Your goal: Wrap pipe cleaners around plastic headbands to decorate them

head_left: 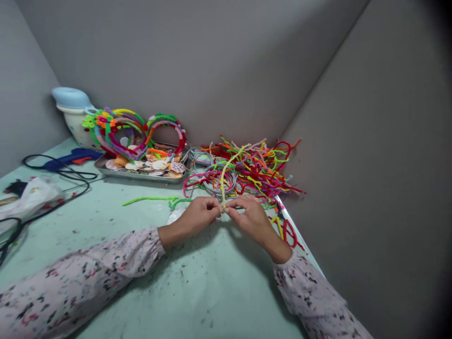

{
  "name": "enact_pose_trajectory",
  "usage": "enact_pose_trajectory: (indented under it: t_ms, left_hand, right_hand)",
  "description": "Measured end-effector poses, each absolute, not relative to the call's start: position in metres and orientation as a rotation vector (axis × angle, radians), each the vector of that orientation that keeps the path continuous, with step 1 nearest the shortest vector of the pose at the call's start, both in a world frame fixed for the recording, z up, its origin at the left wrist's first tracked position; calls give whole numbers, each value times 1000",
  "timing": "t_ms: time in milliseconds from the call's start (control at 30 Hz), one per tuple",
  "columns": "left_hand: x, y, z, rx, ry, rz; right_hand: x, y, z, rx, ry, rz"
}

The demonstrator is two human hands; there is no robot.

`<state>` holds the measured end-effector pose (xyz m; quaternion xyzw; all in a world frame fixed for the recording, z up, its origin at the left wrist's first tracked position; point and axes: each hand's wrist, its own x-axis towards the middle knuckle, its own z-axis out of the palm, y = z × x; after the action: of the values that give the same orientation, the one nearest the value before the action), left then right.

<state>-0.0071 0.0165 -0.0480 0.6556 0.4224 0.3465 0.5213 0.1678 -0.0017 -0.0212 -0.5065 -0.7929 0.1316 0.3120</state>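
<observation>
A yellow pipe cleaner (223, 180) rises in a curve from between my fingertips, its upper end leaning to the right. My left hand (202, 214) is closed, thumb and forefinger pinched at the pipe cleaner's lower end. From the other side my right hand (249, 217) pinches the same end, almost touching the left fingertips. What the lower end looks like is hidden by the fingers. Beside my left hand lies a green pipe cleaner (151, 199), partly behind that hand. Behind both hands is a tangled heap of coloured pipe cleaners (261, 167).
A metal tray (141, 174) of shells holds wound, colourful headbands (123, 127). Left of it are a blue glue gun (67, 159) with a black cable (79, 192), a blue-lidded bin (76, 117) and a plastic bag (38, 195). Red scissors (290, 233) lie by the table's right edge.
</observation>
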Motion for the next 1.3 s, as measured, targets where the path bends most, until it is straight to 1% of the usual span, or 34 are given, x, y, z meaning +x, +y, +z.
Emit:
enact_pose_trajectory:
  t_ms: [267, 633, 1000, 1300]
  left_hand:
    - [-3, 6, -58, 1637, 1023, 894]
    - [-3, 0, -58, 1816, 1079, 950]
    - [-3, 0, -56, 1717, 1054, 975]
    - [-2, -2, -51, 1679, 1052, 999]
  right_hand:
    - [168, -6, -23, -1354, -1955, 563]
    - [168, -11, -21, -1450, -1828, 761]
    - [173, -10, -16, -1379, -2085, 582]
    - [171, -11, -17, -1431, -1997, 573]
